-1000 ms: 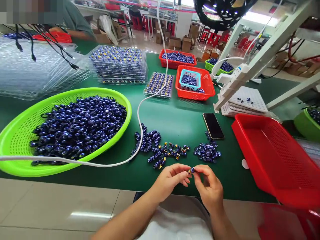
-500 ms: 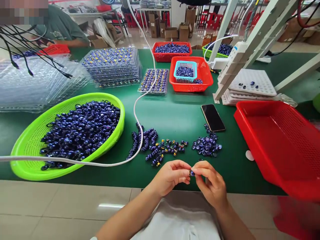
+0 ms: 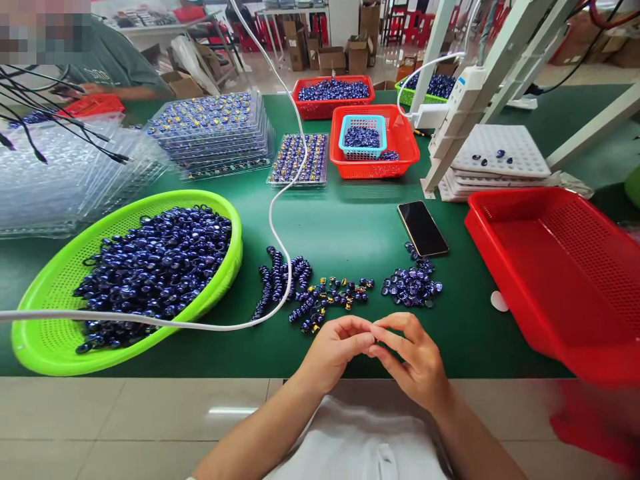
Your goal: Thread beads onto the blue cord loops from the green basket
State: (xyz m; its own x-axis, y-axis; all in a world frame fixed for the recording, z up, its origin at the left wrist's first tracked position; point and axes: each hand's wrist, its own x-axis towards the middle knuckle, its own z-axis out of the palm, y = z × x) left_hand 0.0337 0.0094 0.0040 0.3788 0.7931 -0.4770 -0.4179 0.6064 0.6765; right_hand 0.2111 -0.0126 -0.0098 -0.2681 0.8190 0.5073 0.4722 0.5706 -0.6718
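Observation:
My left hand [image 3: 337, 350] is closed, thumb against fingers, near the table's front edge. The fingertips of my right hand [image 3: 415, 353] meet it from the other side. A small dark-blue part is pinched between them, almost wholly hidden by the fingers now. Just beyond the hands lie dark-blue pieces with yellow bits [image 3: 345, 293]. To their left are strung-looking rows of dark-blue ring pieces [image 3: 277, 277]. A pile of shiny dark-blue round caps [image 3: 413, 288] sits to the right, below a phone [image 3: 423, 229].
A green basket [image 3: 45, 327] of dark-blue pieces stands left, a white cable [image 3: 200, 327] crossing it. At right is a red tray [image 3: 565, 267]. Behind are stacked clear trays [image 3: 215, 133], a red basket [image 3: 410, 150] and white foam trays [image 3: 505, 153]. Another person [image 3: 115, 63] sits far left.
Both hands have shifted slightly left and up. The small dark-blue part showed between the fingertips before and is now covered. The camera view has tilted a little.

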